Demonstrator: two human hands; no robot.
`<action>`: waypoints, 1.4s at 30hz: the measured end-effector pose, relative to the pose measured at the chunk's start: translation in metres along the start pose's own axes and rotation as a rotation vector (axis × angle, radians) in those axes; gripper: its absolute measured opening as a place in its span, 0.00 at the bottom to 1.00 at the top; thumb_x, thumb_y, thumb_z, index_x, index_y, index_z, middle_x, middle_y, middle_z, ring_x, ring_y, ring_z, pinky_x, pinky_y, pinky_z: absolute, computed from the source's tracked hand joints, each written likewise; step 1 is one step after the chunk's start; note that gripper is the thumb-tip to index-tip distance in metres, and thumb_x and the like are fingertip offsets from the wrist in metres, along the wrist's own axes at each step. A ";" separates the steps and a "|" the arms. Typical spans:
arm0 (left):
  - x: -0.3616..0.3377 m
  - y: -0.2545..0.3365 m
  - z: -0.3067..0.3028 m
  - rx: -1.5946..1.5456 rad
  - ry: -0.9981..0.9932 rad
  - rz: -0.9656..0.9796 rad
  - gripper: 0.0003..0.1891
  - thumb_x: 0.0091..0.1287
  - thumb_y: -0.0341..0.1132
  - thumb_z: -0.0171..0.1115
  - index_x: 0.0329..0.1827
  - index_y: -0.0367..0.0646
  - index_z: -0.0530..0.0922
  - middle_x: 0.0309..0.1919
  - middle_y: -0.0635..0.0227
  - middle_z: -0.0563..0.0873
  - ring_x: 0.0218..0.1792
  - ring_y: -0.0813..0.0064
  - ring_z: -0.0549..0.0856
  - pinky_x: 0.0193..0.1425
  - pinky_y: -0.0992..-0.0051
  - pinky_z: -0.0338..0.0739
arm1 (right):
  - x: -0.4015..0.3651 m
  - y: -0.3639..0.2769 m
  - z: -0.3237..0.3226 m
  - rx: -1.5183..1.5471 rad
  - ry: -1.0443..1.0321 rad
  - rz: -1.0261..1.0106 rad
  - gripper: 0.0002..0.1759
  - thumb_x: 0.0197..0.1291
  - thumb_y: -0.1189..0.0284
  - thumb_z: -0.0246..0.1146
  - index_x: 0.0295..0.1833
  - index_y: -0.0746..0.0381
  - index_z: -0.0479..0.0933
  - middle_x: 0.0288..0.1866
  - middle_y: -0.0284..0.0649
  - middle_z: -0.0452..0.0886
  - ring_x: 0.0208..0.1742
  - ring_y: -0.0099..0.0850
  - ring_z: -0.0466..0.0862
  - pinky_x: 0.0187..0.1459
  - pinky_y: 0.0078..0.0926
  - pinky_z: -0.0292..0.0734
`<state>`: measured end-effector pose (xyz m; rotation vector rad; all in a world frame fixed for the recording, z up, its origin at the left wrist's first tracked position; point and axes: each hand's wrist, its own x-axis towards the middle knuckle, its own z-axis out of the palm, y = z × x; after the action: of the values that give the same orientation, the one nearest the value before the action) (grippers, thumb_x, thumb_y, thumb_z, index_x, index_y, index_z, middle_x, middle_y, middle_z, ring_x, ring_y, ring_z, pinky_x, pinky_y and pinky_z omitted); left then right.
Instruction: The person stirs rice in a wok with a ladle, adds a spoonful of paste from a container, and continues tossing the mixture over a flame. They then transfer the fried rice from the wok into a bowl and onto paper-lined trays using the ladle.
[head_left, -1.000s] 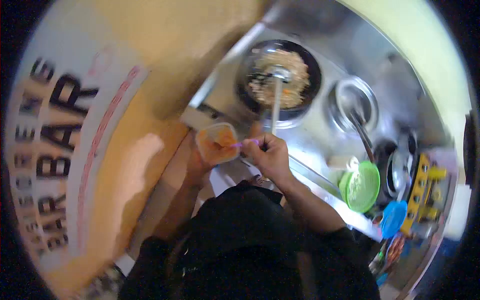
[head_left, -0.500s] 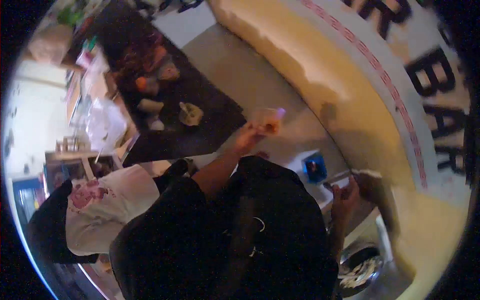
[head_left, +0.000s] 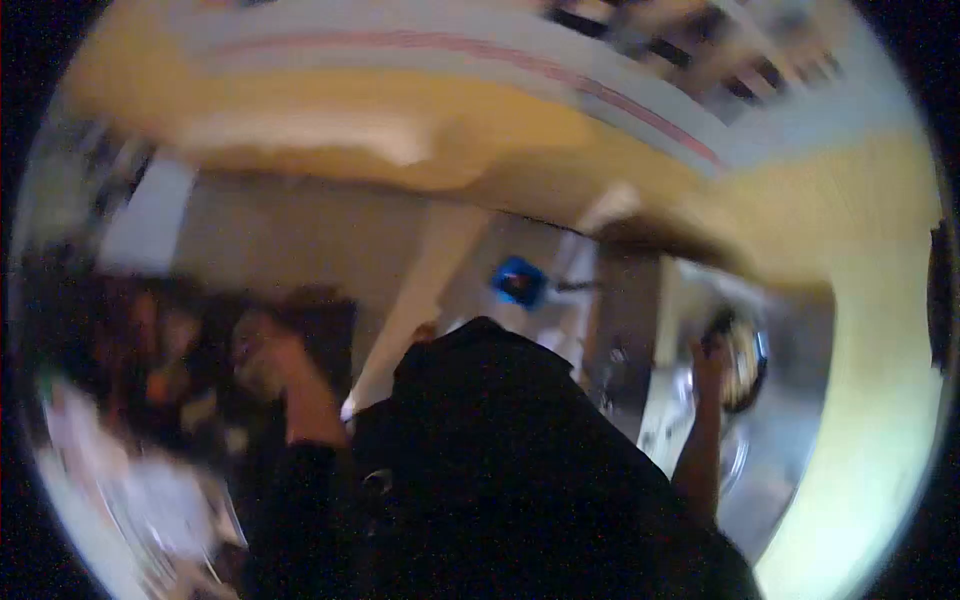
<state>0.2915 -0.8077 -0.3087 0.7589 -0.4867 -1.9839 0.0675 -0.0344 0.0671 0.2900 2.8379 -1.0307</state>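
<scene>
My left hand (head_left: 270, 360) reaches over the dark tabletop (head_left: 335, 335) at the left, among blurred pale and orange items. Its fingers are smeared by motion, and I cannot see whether it holds anything. My right hand (head_left: 710, 358) is at the near side of a round dark pan (head_left: 750, 370) with pale food in it. Blur hides whether those fingers grip the pan or something else. Between the two hands, farther off, lies a small blue square container (head_left: 518, 282) with something dark in its middle.
A yellow wall (head_left: 480, 130) with a red-lined, lettered band curves across the back. White plastic (head_left: 165, 505) is bunched at the lower left. A brown panel (head_left: 625, 320) stands left of the pan, and a shiny metal surface (head_left: 790, 430) lies to its right.
The view has swung round to the right. My left hand has gone from the pale floor area to the dark tabletop, and the orange item is no longer distinguishable. My right hand has reached the pan.
</scene>
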 end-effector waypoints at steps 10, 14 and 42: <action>-0.022 -0.145 0.127 0.916 -0.156 -0.494 0.13 0.68 0.39 0.54 0.52 0.43 0.73 0.41 0.66 0.77 0.40 0.76 0.77 0.44 0.77 0.74 | -0.077 0.250 0.011 0.573 0.270 0.819 0.28 0.54 0.70 0.64 0.59 0.64 0.62 0.29 0.45 0.74 0.29 0.37 0.79 0.21 0.41 0.76; -0.081 -0.320 0.200 1.085 -0.702 -0.749 0.13 0.68 0.40 0.53 0.51 0.43 0.73 0.41 0.65 0.77 0.41 0.74 0.77 0.46 0.76 0.73 | -0.129 0.215 -0.007 0.262 0.636 0.667 0.35 0.56 0.74 0.59 0.70 0.58 0.57 0.23 0.35 0.71 0.14 0.25 0.69 0.15 0.28 0.67; -0.722 -0.360 0.413 1.267 -1.508 -2.205 0.07 0.62 0.33 0.58 0.29 0.41 0.72 0.16 0.68 0.75 0.16 0.72 0.77 0.22 0.69 0.75 | -0.206 0.075 -0.149 -0.070 0.280 0.766 0.27 0.62 0.69 0.55 0.67 0.56 0.62 0.38 0.57 0.80 0.39 0.54 0.81 0.44 0.46 0.76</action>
<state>0.0604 0.0115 0.0026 -0.2971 -2.9730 -3.9578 0.2796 0.0894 0.1685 1.4587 2.5566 -0.7490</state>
